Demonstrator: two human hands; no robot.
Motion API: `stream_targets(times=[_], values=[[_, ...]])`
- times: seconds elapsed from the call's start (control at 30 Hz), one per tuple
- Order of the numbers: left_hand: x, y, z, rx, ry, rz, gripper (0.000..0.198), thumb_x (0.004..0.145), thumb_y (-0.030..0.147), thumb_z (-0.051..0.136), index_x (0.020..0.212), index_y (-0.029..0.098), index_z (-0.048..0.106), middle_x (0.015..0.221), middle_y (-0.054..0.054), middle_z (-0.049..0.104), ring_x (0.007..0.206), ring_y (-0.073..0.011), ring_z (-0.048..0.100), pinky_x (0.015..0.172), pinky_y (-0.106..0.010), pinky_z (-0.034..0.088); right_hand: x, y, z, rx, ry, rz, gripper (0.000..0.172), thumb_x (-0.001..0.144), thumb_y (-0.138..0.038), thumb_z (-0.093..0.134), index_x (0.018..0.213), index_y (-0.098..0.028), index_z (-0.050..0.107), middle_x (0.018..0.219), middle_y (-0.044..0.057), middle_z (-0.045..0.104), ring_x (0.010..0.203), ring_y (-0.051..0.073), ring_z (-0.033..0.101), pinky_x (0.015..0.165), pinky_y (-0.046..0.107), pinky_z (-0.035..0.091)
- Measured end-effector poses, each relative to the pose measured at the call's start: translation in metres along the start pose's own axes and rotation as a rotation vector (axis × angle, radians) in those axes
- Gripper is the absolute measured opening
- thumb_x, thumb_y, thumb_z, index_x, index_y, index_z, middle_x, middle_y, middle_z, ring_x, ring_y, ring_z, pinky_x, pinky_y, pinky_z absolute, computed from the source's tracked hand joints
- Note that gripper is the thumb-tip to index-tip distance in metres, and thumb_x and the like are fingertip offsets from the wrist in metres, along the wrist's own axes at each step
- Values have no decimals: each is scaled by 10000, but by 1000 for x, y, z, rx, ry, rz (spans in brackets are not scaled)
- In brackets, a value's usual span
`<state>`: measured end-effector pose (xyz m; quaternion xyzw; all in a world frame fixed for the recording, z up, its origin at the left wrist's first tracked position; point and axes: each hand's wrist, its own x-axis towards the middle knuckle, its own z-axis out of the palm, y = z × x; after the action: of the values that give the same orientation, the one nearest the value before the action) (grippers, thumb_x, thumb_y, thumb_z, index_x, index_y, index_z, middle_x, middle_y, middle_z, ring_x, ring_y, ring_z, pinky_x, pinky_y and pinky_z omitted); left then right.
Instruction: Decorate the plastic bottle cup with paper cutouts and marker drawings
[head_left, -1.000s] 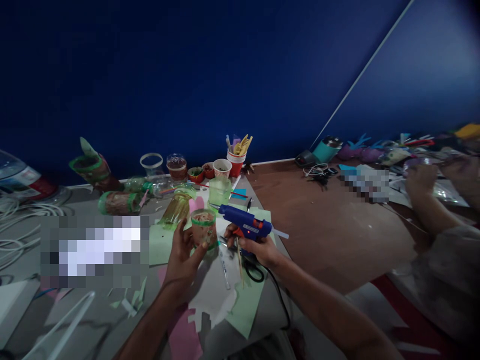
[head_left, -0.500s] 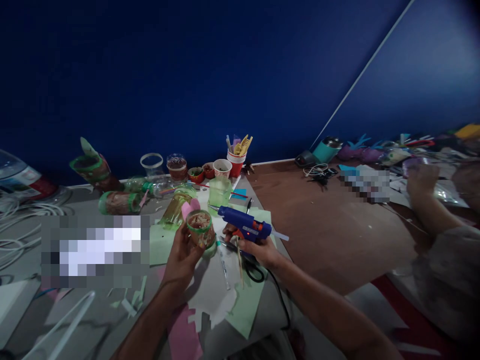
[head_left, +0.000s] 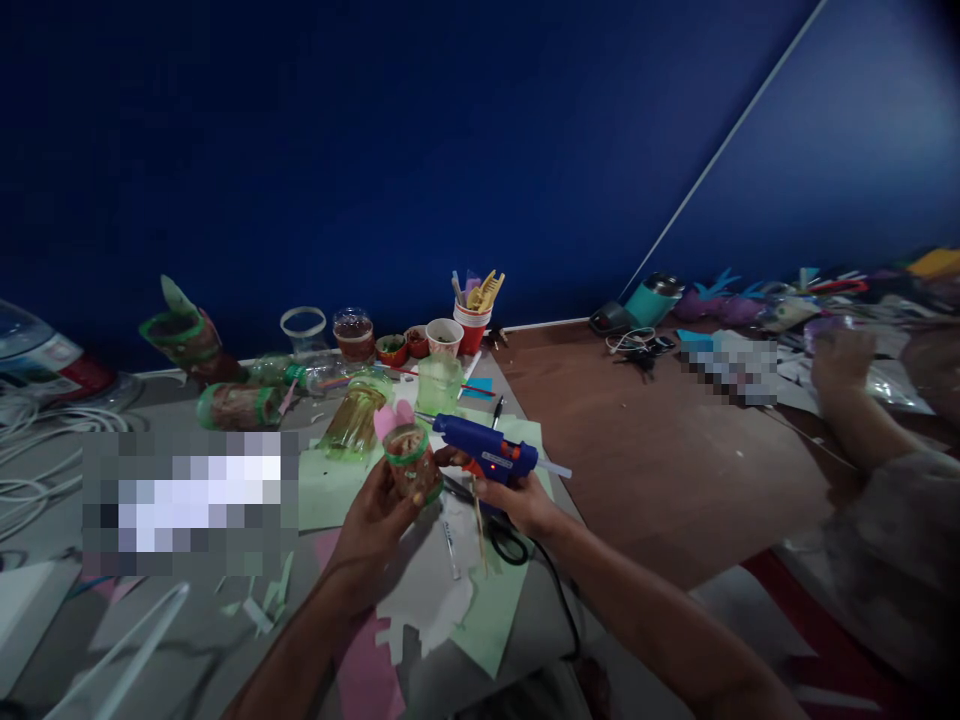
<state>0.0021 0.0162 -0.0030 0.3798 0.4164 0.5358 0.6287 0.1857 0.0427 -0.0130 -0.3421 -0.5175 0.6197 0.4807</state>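
Note:
My left hand point(head_left: 384, 515) is wrapped round a small brown cup point(head_left: 417, 477) with green bands at its rim and base. Pink rounded paper pieces point(head_left: 393, 419) stand up at the cup's back rim. In my right hand point(head_left: 517, 500) is a blue hot glue gun point(head_left: 484, 444), its nozzle pointing left, close to the cup's rim. A clear glue stick point(head_left: 553, 468) juts from the gun's rear, and a small red light shows on its side. Below the hands lie a marker point(head_left: 450, 545), a thin wooden stick point(head_left: 480, 535) and cut white paper point(head_left: 424, 605).
A green cut bottle point(head_left: 356, 415), a pale green cup point(head_left: 439, 383) and a red cup of plastic cutlery point(head_left: 472, 328) stand behind. Banded brown containers point(head_left: 238, 405) are at left. A black cord point(head_left: 559, 590) trails right. Another person's hand point(head_left: 844, 360) is at far right.
My left hand has tilted the cup more upright and moved it slightly right, nearer the glue gun. The gun has shifted a little left. More of the cup's side shows.

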Motion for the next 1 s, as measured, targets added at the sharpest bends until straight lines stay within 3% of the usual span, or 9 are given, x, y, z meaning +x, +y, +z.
stream_targets(times=[0.23, 0.47, 0.6, 0.73, 1.0], values=[[6, -3, -9, 19, 64, 20, 438, 677, 319, 757, 1075, 206, 614, 1142, -97, 674, 1084, -277, 608, 963, -416, 445, 2, -7, 1, 64, -111, -80, 367, 710, -485, 708, 932, -198, 656, 914, 64, 678, 878, 222, 623, 867, 400, 465], [6, 0, -12, 19, 74, -9, 446, 672, 372, 753, 1062, 189, 639, 1096, -110, 692, 1052, -273, 623, 968, -402, 422, 1, -9, -1, 147, -179, 24, 380, 703, -446, 731, 931, -166, 613, 878, 74, 659, 720, 166, 606, 687, 320, 479], [8, 1, -13, 32, 77, -25, 509, 693, 369, 735, 1148, 183, 602, 1154, -115, 666, 1102, -276, 593, 991, -404, 395, 0, -11, -1, 137, -178, 71, 380, 684, -445, 749, 912, -167, 627, 869, 61, 651, 685, 141, 584, 678, 304, 472], [9, 2, -13, 74, 89, -9, 468, 688, 363, 739, 1101, 181, 617, 1128, -103, 674, 1113, -270, 583, 1020, -403, 363, -3, -9, -5, 41, -226, 115, 371, 707, -454, 729, 930, -170, 646, 889, 57, 651, 731, 142, 583, 705, 293, 470], [9, 3, -11, 35, 109, -9, 490, 667, 362, 751, 1107, 190, 619, 1110, -88, 679, 1087, -264, 594, 978, -375, 392, -2, -9, -6, 39, -245, 61, 400, 723, -471, 709, 985, -178, 638, 968, 74, 642, 725, 142, 570, 715, 305, 474]])
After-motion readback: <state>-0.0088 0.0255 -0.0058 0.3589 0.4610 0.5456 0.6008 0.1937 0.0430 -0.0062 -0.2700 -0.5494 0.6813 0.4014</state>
